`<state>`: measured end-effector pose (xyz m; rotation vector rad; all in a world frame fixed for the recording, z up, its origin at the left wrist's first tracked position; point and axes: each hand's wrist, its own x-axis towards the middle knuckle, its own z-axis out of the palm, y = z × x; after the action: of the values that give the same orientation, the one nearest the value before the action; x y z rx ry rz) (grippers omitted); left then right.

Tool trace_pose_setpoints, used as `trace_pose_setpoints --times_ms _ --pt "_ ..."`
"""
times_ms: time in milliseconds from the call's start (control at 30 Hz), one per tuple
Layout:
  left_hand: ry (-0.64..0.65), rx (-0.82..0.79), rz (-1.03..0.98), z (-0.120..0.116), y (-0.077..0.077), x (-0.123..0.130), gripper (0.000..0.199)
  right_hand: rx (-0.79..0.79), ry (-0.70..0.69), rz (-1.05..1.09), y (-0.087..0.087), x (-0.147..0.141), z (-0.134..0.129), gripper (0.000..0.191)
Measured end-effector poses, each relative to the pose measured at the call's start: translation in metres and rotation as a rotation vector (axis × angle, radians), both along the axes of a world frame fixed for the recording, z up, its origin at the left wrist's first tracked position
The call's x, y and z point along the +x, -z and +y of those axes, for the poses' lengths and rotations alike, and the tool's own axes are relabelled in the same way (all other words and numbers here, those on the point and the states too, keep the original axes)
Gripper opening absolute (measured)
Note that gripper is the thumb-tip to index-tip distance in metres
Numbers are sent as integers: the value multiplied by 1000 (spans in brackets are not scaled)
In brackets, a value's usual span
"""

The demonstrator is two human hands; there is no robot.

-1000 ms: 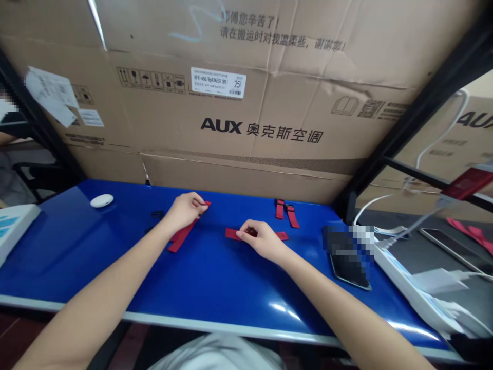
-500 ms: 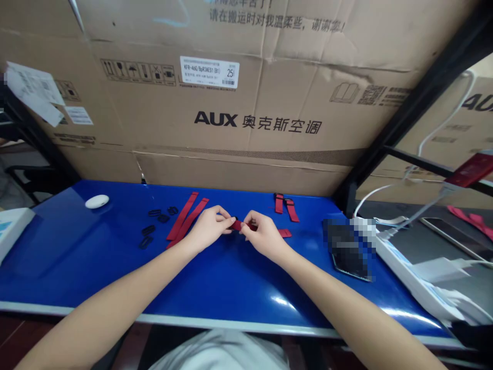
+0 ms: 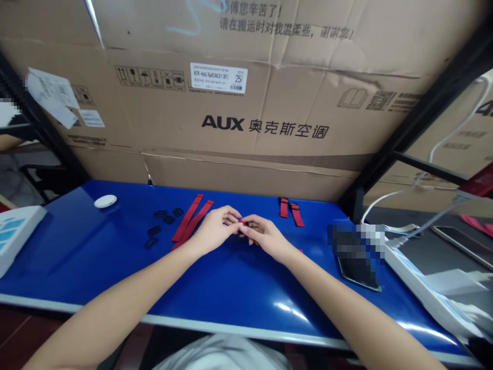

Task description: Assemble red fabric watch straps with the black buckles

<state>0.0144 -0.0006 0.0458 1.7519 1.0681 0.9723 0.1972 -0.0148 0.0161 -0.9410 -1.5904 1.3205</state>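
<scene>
My left hand point(image 3: 219, 229) and my right hand point(image 3: 266, 236) meet over the middle of the blue table, fingertips pinched together on a red webbing strap point(image 3: 243, 224). Fingers cover most of this strap; a bit of red shows beyond my right wrist. Whether a buckle sits in the pinch I cannot tell. Left of my left hand lie two flat red straps point(image 3: 188, 218), side by side at a slant. Several black plastic buckles point(image 3: 153, 230) are scattered further left. Behind my right hand rest two short red straps with black buckles point(image 3: 297, 216) at their upper ends.
A large cardboard box point(image 3: 265, 164) stands along the table's back edge. A white oval object point(image 3: 105, 201) lies at the left. To the right are a dark phone-like object point(image 3: 358, 264), partly pixelated, and a white power strip point(image 3: 419, 280) with cables. Black metal posts point(image 3: 385, 149) flank the table.
My hands have drawn closer together, and the strap is now more covered by the fingers. The whole view has shifted slightly, so the table things appear further right.
</scene>
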Motion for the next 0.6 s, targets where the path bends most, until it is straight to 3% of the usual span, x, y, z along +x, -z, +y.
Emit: trace_pose_setpoints --times_ms 100,200,267,333,433,600 --pt "-8 88 302 10 -19 -32 18 14 56 -99 1 4 2 29" --pt "-293 245 720 28 -36 -85 5 83 120 -163 4 9 6 27" --pt "-381 143 921 40 -39 -119 10 152 170 -180 5 13 9 25" --pt "-348 30 1001 49 -39 -143 18 177 202 -159 6 15 10 23" --pt "-321 -68 1014 57 -35 -156 21 97 209 -84 7 16 10 24" --pt "-314 -80 1128 54 -32 -143 8 2 226 -54 7 16 8 29"
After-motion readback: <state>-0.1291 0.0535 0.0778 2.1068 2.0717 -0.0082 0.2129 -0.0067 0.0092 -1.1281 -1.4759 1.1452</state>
